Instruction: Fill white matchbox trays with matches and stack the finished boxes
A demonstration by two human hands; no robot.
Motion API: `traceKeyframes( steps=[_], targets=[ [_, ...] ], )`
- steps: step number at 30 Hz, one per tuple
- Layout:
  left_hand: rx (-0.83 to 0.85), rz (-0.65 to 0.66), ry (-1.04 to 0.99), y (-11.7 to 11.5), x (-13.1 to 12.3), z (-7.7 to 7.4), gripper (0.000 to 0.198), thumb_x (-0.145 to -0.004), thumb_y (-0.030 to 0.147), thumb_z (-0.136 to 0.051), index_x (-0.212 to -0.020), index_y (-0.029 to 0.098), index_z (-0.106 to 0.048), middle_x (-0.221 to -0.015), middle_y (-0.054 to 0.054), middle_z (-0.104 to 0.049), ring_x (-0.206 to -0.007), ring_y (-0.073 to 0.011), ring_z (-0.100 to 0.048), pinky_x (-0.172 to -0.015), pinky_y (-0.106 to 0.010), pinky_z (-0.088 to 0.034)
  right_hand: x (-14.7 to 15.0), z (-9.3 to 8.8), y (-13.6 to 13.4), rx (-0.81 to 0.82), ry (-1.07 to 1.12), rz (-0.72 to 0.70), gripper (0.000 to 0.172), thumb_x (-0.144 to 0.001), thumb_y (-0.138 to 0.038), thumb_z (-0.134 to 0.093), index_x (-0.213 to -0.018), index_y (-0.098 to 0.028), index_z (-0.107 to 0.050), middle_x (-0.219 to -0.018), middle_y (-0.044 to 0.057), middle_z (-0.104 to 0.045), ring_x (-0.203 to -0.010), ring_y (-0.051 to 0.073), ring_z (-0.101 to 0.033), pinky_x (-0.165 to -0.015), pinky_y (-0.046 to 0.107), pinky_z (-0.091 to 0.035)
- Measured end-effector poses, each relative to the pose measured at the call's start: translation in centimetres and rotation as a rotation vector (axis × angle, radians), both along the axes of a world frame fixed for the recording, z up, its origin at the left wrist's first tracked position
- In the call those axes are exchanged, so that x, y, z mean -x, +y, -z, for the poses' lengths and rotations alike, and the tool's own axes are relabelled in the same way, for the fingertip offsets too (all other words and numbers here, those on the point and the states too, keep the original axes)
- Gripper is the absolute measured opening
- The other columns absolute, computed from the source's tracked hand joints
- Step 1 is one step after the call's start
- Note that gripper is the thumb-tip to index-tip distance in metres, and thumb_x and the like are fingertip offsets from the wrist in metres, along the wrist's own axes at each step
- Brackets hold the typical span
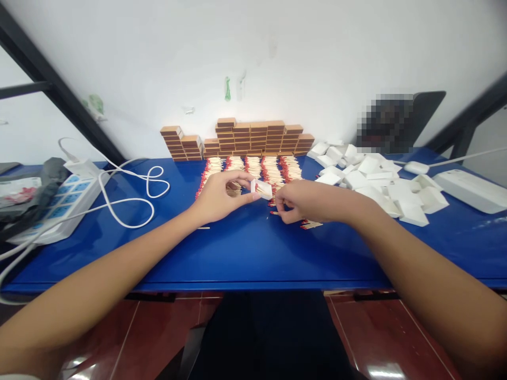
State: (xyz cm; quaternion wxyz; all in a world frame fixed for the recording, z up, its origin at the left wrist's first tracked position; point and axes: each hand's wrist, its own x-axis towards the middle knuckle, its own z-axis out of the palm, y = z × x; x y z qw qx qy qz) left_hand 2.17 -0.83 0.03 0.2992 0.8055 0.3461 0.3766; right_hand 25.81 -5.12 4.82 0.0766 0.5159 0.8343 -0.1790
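My left hand point(224, 198) is closed on a small white matchbox tray point(261, 188), held by its ends above the table and tilted toward me. A few red-headed matches show inside it. Just right of the tray, my right hand point(303, 201) has its fingers pinched together, with a match point(274, 213) at their tips, its red head pointing left. Behind both hands lie several rows of red-tipped matches point(270, 170), partly covered by the hands. A few loose matches point(311, 225) lie beneath my right wrist.
Stacked brown matchboxes point(250, 138) stand against the wall. A heap of white empty trays point(372, 177) lies at right, near a white box point(471, 190) and a dark tilted screen point(422, 119). At left are a power strip point(75, 203) and looped white cable point(152, 206) on the blue table point(245, 258).
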Motion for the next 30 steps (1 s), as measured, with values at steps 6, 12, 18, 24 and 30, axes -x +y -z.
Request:
traceKeyframes(
  steps=[6,12,18,24,30],
  targets=[
    [0.009,0.004,0.001,0.0,0.1,0.0,0.041,-0.079,0.046,-0.091,-0.109,0.019,-0.080,-0.098,-0.006,-0.083,-0.077,-0.0167,-0.072,-0.072,-0.029,-0.057,1.6,-0.8,-1.0,-0.009,-0.127,0.074,0.008,-0.077,-0.015,-0.069,-0.075,-0.021,-0.065,-0.070,0.003,-0.066,-0.060,0.018,-0.055,-0.058,0.032,-0.030],
    [-0.002,-0.007,-0.001,0.2,0.2,0.2,0.044,-0.079,0.048,-0.091,-0.112,0.020,-0.081,-0.102,-0.008,-0.084,-0.079,-0.0184,-0.073,-0.071,-0.030,-0.057,1.2,-0.6,-0.9,-0.027,-0.097,0.048,0.013,-0.075,-0.013,-0.068,-0.071,-0.022,-0.060,-0.069,0.003,-0.065,-0.060,0.017,-0.054,-0.057,0.032,-0.028],
    [-0.008,-0.006,-0.002,0.2,0.1,0.2,0.044,-0.079,0.048,-0.091,-0.111,0.020,-0.081,-0.100,-0.007,-0.084,-0.078,-0.0177,-0.072,-0.069,-0.029,-0.056,-0.7,-0.2,-0.4,0.013,0.074,0.030,0.008,-0.078,-0.017,-0.068,-0.079,-0.024,-0.063,-0.071,0.000,-0.062,-0.060,0.017,-0.050,-0.059,0.032,-0.029],
    [-0.001,-0.022,0.002,0.1,0.2,0.0,0.044,-0.079,0.047,-0.091,-0.110,0.019,-0.081,-0.102,-0.008,-0.084,-0.083,-0.0194,-0.075,-0.075,-0.031,-0.060,-1.6,-1.3,-0.3,-0.020,0.186,0.061,0.009,-0.077,-0.017,-0.065,-0.073,-0.023,-0.060,-0.074,-0.001,-0.064,-0.067,0.017,-0.051,-0.064,0.032,-0.032],
    [-0.011,-0.033,-0.008,0.0,0.1,0.0,0.044,-0.078,0.048,-0.091,-0.109,0.018,-0.081,-0.098,-0.008,-0.083,-0.081,-0.0188,-0.074,-0.073,-0.031,-0.059,-1.9,-1.4,0.0,-0.041,0.252,0.124,0.010,-0.075,-0.016,-0.064,-0.073,-0.023,-0.057,-0.071,-0.002,-0.058,-0.065,0.015,-0.046,-0.062,0.032,-0.030]
  ],
)
